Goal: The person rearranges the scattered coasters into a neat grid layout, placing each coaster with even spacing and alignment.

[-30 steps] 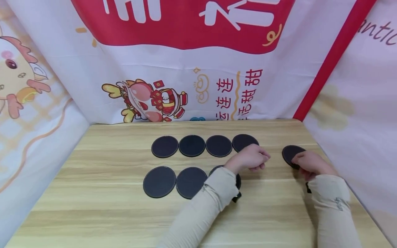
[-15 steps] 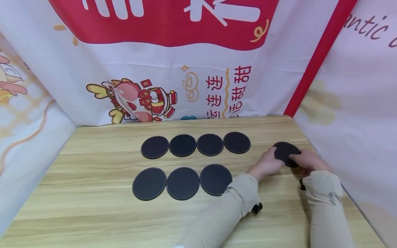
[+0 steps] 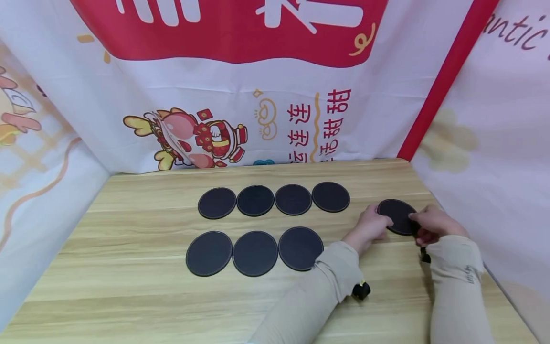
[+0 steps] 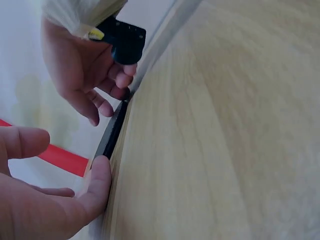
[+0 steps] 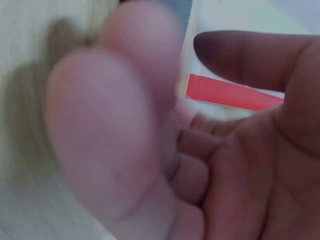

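Observation:
At the right of the head view, a round black coaster (image 3: 396, 217) lies between my two hands, close over the wooden table. My left hand (image 3: 368, 227) touches its left edge. The left wrist view shows one left finger (image 4: 100, 172) at the coaster's dark edge (image 4: 114, 131), with another digit raised away from it. At the other side, my right hand (image 3: 434, 223) holds the right edge, thumb on top and the other fingers curled at the rim. In the right wrist view, large blurred fingertips (image 5: 105, 125) hide most of the coaster.
Left of the hands, several matching coasters lie in two rows, edges meeting: a back row (image 3: 255, 200) and a front row (image 3: 255, 253) of three. Printed white cloth (image 3: 240, 81) hangs behind the wooden table (image 3: 129, 296) and along both sides.
My left hand has come right, from beside the back row to the coaster's left edge. The coaster, in my right hand, has shifted slightly. The head view has turned a little.

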{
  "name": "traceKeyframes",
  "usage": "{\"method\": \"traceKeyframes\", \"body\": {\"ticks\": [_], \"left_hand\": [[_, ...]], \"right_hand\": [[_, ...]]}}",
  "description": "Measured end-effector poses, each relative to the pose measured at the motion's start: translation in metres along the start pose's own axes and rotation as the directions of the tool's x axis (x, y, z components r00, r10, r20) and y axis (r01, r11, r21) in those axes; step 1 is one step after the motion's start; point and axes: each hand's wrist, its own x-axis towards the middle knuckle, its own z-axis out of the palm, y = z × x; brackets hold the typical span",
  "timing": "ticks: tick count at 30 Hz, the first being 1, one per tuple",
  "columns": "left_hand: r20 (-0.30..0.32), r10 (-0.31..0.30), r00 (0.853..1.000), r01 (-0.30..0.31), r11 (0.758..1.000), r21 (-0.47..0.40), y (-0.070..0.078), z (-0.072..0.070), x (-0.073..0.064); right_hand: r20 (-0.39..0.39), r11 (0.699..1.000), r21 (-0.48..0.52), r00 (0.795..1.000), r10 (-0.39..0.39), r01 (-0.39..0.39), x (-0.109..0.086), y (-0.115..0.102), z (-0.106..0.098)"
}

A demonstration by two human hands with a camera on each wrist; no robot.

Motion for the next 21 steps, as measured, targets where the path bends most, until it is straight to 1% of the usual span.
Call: {"method": "traceKeyframes", "body": {"ticks": [3,5,6,8,10,12,14,15,17,18,21], "left_hand": [[0.004,-0.008,1.0,0.008,1.0,0.002,0.001,0.001,0.0],[0.013,-0.009,1.0,0.009,1.0,0.013,0.0,0.001,0.001],[0.007,-0.01,1.0,0.009,1.0,0.024,0.0,0.002,0.001],[-0.03,-0.009,1.0,0.012,0.997,0.077,0.001,0.004,0.001],[-0.079,0.009,0.997,0.002,0.99,0.142,0.001,0.006,0.001],[-0.115,0.029,0.993,-0.003,0.975,0.222,0.002,0.008,0.0],[-0.116,0.057,0.992,-0.022,0.959,0.282,0.002,0.01,0.0],[-0.109,0.065,0.992,-0.03,0.955,0.294,0.002,0.01,0.0],[-0.102,0.067,0.992,-0.035,0.956,0.293,0.002,0.011,0.0],[-0.105,0.064,0.992,-0.033,0.961,0.273,0.002,0.012,0.0],[-0.127,0.053,0.99,-0.032,0.986,0.164,0.002,0.013,0.001]], "right_hand": [[0.028,0.998,0.067,1.0,0.004,-0.006,0.001,0.005,-0.002],[0.031,0.995,0.103,1.0,0.002,-0.005,0.002,0.007,-0.001],[0.027,0.994,0.114,1.0,-0.002,-0.001,0.003,0.008,-0.001],[0.02,0.991,0.134,1.0,-0.009,0.006,0.004,0.011,0.0],[0.013,0.991,0.132,1.0,-0.015,0.013,0.005,0.013,0.0],[0.007,0.992,0.124,1.0,-0.019,0.018,0.006,0.014,0.0],[0.006,0.993,0.116,1.0,-0.03,0.03,0.008,0.014,-0.001],[0.008,0.992,0.118,0.999,-0.034,0.033,0.009,0.014,-0.001],[0.013,0.99,0.134,0.999,-0.039,0.037,0.008,0.014,-0.002],[0.017,0.987,0.153,0.999,-0.042,0.039,0.008,0.014,-0.003],[0.029,0.973,0.229,0.998,-0.047,0.039,0.005,0.014,-0.006]]}}
